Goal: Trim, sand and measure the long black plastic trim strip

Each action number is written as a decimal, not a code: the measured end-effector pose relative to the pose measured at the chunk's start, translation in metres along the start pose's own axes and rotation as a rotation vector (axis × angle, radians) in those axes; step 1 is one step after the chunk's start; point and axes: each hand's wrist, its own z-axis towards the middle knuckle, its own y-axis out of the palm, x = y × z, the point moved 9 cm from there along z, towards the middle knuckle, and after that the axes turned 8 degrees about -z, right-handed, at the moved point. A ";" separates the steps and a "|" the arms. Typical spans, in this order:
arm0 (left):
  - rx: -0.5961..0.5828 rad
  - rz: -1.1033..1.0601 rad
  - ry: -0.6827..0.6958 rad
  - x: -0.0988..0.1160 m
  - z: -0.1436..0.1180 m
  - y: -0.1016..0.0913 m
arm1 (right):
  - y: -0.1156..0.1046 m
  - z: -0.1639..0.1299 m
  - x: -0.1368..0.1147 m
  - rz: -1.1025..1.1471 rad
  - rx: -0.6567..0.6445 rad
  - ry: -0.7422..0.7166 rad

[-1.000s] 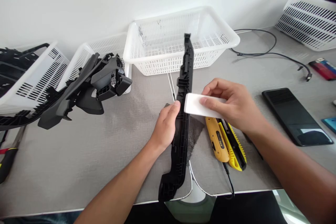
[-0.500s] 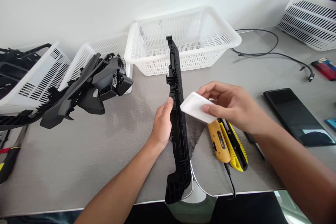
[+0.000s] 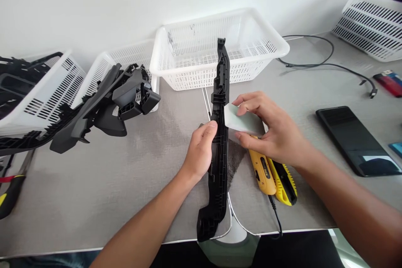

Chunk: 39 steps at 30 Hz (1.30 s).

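Note:
My left hand [image 3: 199,150] grips a long black plastic trim part [image 3: 219,134] at its middle, holding it on edge above the grey table [image 3: 125,176], one end toward me and the other pointing at a white basket [image 3: 216,46]. My right hand [image 3: 270,130] pinches a flat white block [image 3: 241,120] and presses its corner against the right side of the black part. Two yellow utility knives [image 3: 273,173] lie on the table just under my right hand.
Black plastic parts [image 3: 109,100] spill from white baskets [image 3: 47,88] at the left. A black phone [image 3: 356,140] and a cable [image 3: 326,65] lie at the right, with another basket [image 3: 370,27] far right. A tool handle [image 3: 11,192] sits at the left edge.
The black part's far end swung left, then back right. My right hand turned the white block and brought it back against the part's right side.

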 end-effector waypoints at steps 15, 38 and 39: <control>0.038 -0.016 0.026 0.000 0.000 -0.003 | 0.004 -0.001 -0.007 -0.079 -0.089 -0.052; 0.331 -0.135 -0.032 -0.009 -0.004 -0.032 | 0.018 -0.008 -0.027 -0.086 -0.216 -0.154; 0.334 -0.131 -0.031 -0.009 -0.004 -0.032 | 0.019 -0.008 -0.027 -0.098 -0.219 -0.152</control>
